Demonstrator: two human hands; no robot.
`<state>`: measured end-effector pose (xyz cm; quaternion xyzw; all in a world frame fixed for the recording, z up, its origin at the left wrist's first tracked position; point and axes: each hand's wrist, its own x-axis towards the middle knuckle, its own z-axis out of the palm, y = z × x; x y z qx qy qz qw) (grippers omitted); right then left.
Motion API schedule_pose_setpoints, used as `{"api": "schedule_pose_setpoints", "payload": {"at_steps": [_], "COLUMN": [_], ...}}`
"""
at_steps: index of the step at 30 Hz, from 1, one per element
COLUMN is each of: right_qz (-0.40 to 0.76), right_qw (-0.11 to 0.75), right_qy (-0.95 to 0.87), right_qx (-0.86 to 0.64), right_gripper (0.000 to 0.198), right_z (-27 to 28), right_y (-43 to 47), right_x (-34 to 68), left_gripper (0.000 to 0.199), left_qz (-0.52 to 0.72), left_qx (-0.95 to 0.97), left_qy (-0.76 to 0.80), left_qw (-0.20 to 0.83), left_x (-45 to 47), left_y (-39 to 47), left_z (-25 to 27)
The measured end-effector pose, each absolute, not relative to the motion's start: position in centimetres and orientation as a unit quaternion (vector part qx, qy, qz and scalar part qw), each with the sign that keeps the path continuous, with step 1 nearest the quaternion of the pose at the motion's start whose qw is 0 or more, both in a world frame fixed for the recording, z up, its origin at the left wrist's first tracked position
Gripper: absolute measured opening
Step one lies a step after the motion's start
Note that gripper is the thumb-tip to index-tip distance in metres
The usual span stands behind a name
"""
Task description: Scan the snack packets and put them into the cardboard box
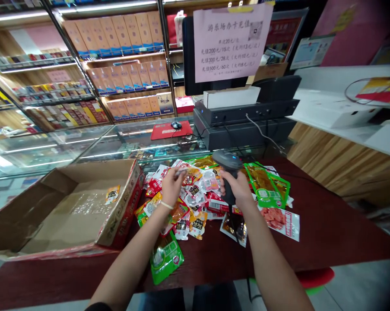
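Note:
My right hand is wrapped round the handle of a black barcode scanner, whose head points left over the pile. A cable hangs from the scanner's base. My left hand is closed in a pinch on the edge of a small snack packet, partly hidden by the fingers. Under and around both hands lies a heap of snack packets in red, white, orange and green. A green packet lies nearest the front edge. To the right are another green packet and a red-and-white packet.
An open cardboard box stands at the left with one small orange packet inside. Behind the heap are a glass counter, a red mouse pad and a monitor with a paper sign. The dark red table extends right.

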<state>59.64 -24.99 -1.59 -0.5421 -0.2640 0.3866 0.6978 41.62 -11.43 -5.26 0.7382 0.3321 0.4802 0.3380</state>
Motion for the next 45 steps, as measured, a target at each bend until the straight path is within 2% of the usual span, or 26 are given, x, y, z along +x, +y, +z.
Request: {"api": "schedule_pose_setpoints", "payload": {"at_steps": [3,5,20,28,39,42,45], "right_qz": [0.392,0.391,0.382,0.392,0.394,0.391,0.385], "right_qw": [0.695,0.688,0.516,0.464,0.515,0.529,0.523], "right_qy": [-0.272,-0.282,-0.43,-0.471,-0.445,-0.439,-0.446], "right_qx": [-0.539,-0.542,-0.635,-0.639,-0.618,-0.612,-0.616], "right_gripper": [0.035,0.034,0.036,0.03,0.036,0.036,0.039], "right_z": [-1.9,-2.2,-3.7,-3.7,-4.5,-4.2,-3.7], "right_y": [-24.8,-24.7,-24.2,-24.3,-24.4,-24.5,-24.5], "right_x": [59.1,58.6,54.1,53.5,53.8,53.8,53.8], "left_gripper": [0.031,0.038,0.043,0.04,0.044,0.035,0.023], "left_qz": [0.557,0.574,0.591,0.603,0.587,0.593,0.571], "left_qx": [0.548,0.457,0.325,0.344,0.365,0.442,0.59], "left_qy": [0.349,0.351,0.293,0.29,0.305,0.326,0.358], "left_qw": [0.517,0.582,0.677,0.659,0.655,0.589,0.446], "left_x": [39.7,38.7,36.1,36.4,36.7,36.6,34.8], "left_y": [-11.2,-11.2,-11.1,-11.2,-11.7,-13.0,-15.0], "left_z": [-6.3,-6.8,-6.6,-6.6,-6.4,-4.4,-0.6]}}
